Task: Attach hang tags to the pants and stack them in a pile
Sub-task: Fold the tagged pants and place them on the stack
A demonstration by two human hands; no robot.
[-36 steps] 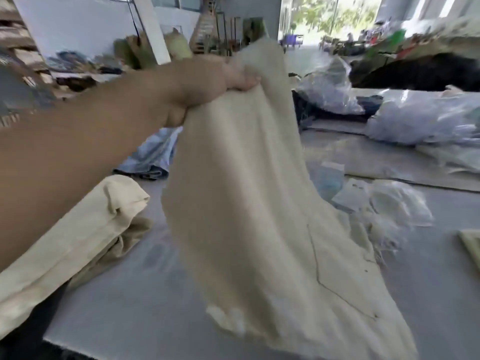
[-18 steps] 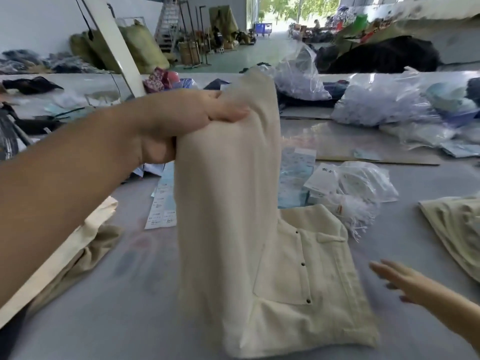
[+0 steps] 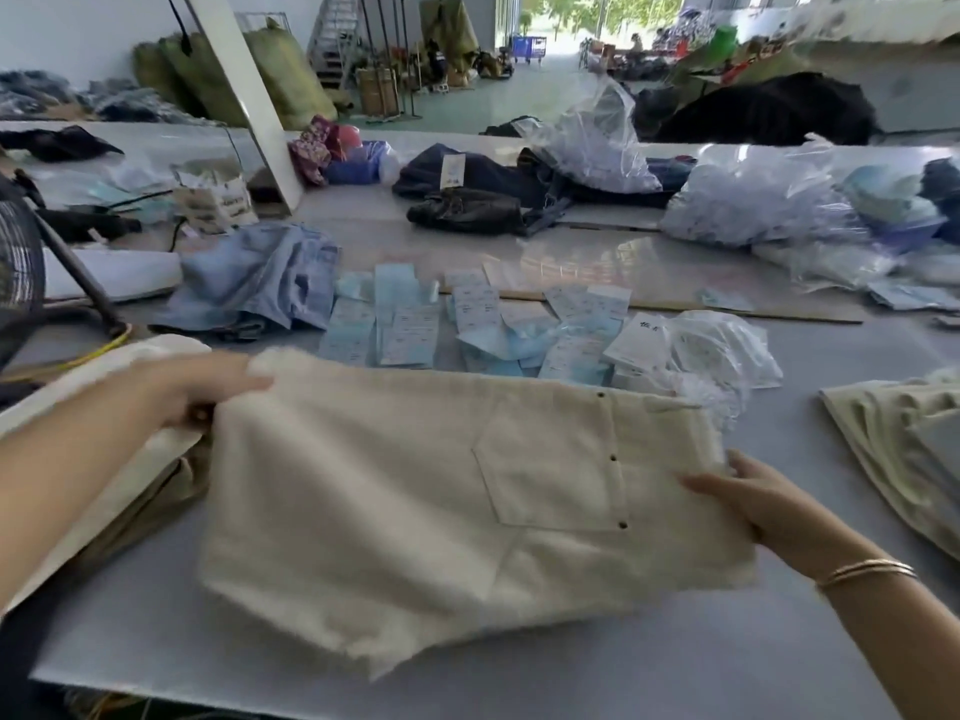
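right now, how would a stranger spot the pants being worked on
On the grey table, nearest the camera, cream pants lie folded flat between the left hand and right hand. Unlike the cream garments at either side, their studded back pocket faces up.

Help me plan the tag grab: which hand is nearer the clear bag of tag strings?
Right. The right hand holds the pants' waistband just below the bag; the left hand grips the far left edge.

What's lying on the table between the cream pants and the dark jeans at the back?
In the head view, loose blue-and-white hang tags lie between the cream pants and the dark jeans.
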